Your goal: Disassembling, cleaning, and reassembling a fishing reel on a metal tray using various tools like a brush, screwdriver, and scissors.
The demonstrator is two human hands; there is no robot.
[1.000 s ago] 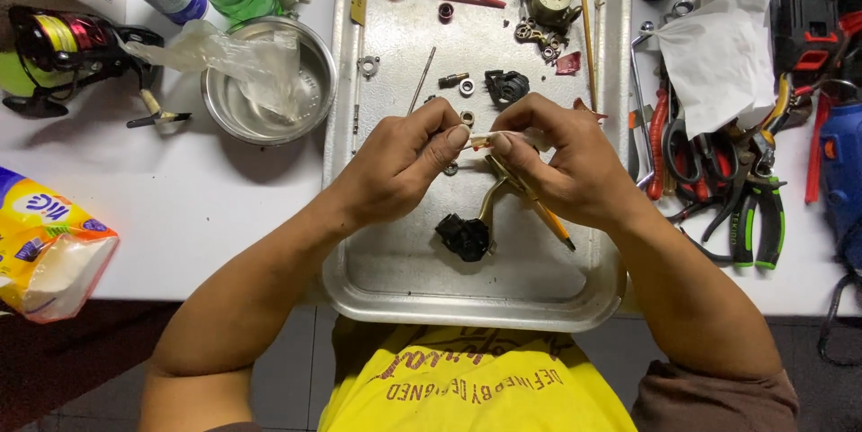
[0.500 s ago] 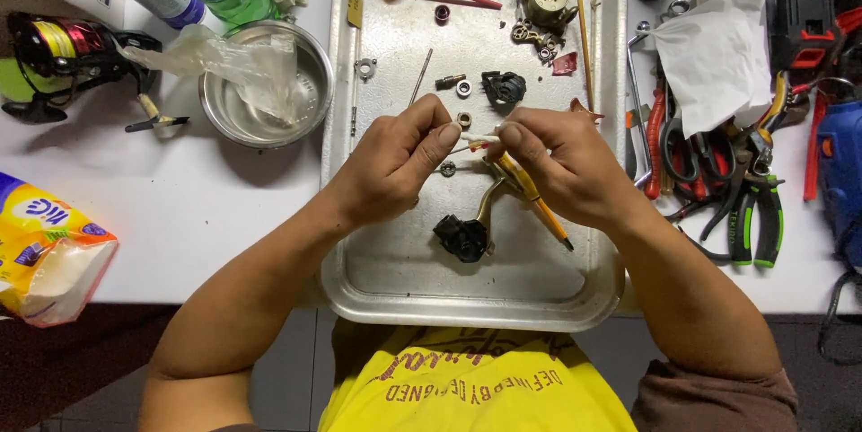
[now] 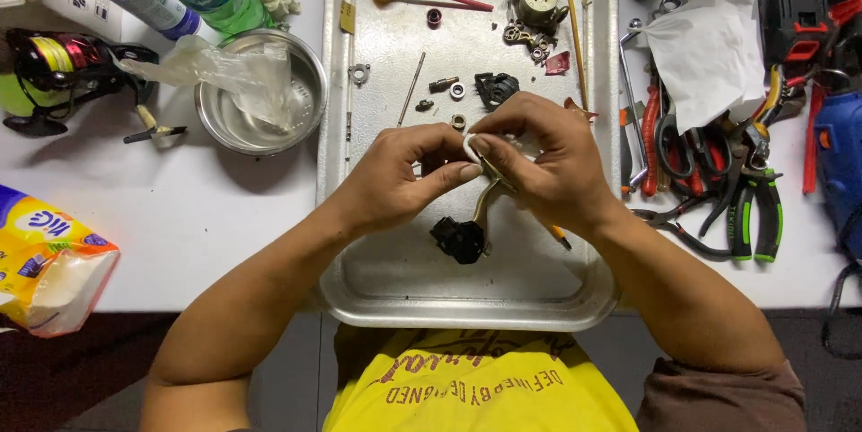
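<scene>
A white desk (image 3: 206,225) carried a steel tray (image 3: 467,293) at its near edge, in front of a person in a yellow shirt (image 3: 476,392). Both hands met over the tray's middle. The left hand (image 3: 395,176) pinched thumb and forefinger together on a small white ring (image 3: 470,146), and the right hand (image 3: 548,163) closed its fingers on the same spot from the other side. Below them hung a bent metal crank (image 3: 485,198) ending in a black knob (image 3: 460,239) that rested on the tray floor.

A steel bowl (image 3: 260,91) with a clear bag in it stood left of the tray, a fishing reel (image 3: 63,68) by the desk's left edge, and pliers (image 3: 754,207) with other tools in a heap toward the right edge. Small loose parts (image 3: 449,91) lay at the tray's far end.

The ring looked easy to lose: a slip of the pinch could have dropped it among those parts, or the crank could have swung and scattered them.

The fingers hid how the ring sat on the crank. An orange-tipped stick under the right hand was mostly covered, and the bottles at the far left corner were cut off.
</scene>
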